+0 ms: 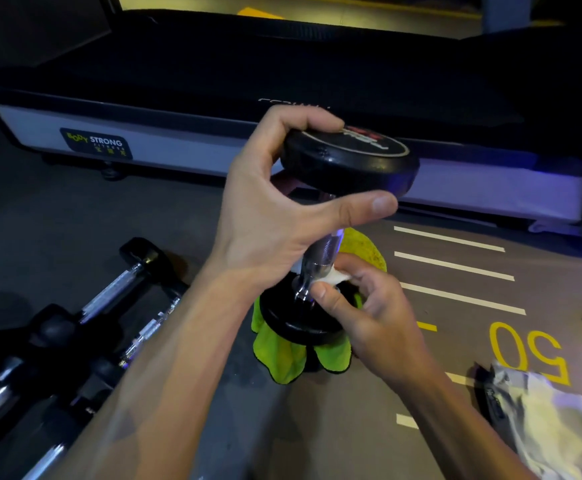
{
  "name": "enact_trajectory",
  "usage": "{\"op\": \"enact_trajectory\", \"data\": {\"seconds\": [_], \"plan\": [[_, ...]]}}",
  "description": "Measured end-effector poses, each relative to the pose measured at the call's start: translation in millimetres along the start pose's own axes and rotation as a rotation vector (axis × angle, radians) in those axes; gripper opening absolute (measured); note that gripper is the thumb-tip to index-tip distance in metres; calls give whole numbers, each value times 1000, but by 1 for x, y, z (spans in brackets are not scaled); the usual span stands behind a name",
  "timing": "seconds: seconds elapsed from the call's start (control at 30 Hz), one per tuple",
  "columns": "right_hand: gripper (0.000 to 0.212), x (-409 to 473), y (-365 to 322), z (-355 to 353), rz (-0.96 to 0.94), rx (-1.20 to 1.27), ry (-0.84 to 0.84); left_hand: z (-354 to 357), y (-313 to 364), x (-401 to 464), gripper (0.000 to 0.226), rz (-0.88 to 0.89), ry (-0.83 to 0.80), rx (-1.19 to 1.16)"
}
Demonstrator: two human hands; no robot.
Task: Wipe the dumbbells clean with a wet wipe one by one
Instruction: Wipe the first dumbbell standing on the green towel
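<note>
A black dumbbell (pixel 350 161) with a chrome handle stands upright, its lower head resting on a lime-green cloth (pixel 282 355) on the floor. My left hand (pixel 275 202) grips the rim of its upper head, thumb stretched across the front. My right hand (pixel 369 306) pinches a white wet wipe (pixel 334 277) against the lower end of the chrome handle, just above the bottom head. Several more black dumbbells (pixel 109 296) with chrome handles lie on the floor at the lower left.
A treadmill (pixel 185 147) with a grey side rail runs across the back. The grey floor has white stripes (pixel 455 268) and a yellow "50" (pixel 531 351) at the right. A crumpled wipe packet (pixel 552 420) lies at the lower right.
</note>
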State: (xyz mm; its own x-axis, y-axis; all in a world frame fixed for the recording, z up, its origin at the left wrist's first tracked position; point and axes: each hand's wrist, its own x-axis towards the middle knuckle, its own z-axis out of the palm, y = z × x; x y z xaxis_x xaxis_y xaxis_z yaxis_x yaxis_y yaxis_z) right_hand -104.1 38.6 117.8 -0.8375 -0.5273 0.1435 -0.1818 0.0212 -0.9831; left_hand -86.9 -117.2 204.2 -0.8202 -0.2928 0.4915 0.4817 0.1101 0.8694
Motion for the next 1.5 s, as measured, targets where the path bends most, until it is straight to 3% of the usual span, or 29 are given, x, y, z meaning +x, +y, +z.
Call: {"op": "enact_trajectory", "data": {"seconds": [0.13,0.27,0.47,0.6,0.67,0.8,0.9,1.07,1.2,1.3,1.5], "plan": [[23,-4,0,8,-20,48,132,10,0,-1,65,61,46,-60],[27,2,-12,-8,-62,-76,205,7,6,15,67,95,-66,-208],[14,-5,-8,-14,14,-230,245,-1,-20,14,68,-22,-104,-221],[11,-17,-10,-23,2,-343,334,-14,-19,18,53,-76,-132,-169],[21,-19,-8,-25,-21,-444,349,-16,-16,20,46,-74,-103,-122],[27,-11,-12,-23,-45,-704,284,-19,-11,22,43,-33,-68,65],[9,-1,-24,-25,-53,-660,169,-20,-9,20,45,-29,-74,103],[6,17,-39,-29,46,-601,117,-22,-11,17,47,-31,-65,100],[14,6,-42,-12,-22,-467,158,-20,-9,20,49,-77,-52,49],[14,8,-39,2,-104,-596,140,-18,-9,22,46,-97,-77,49],[3,17,-39,-1,-364,-683,322,-17,-6,25,41,-107,-66,50]]}}
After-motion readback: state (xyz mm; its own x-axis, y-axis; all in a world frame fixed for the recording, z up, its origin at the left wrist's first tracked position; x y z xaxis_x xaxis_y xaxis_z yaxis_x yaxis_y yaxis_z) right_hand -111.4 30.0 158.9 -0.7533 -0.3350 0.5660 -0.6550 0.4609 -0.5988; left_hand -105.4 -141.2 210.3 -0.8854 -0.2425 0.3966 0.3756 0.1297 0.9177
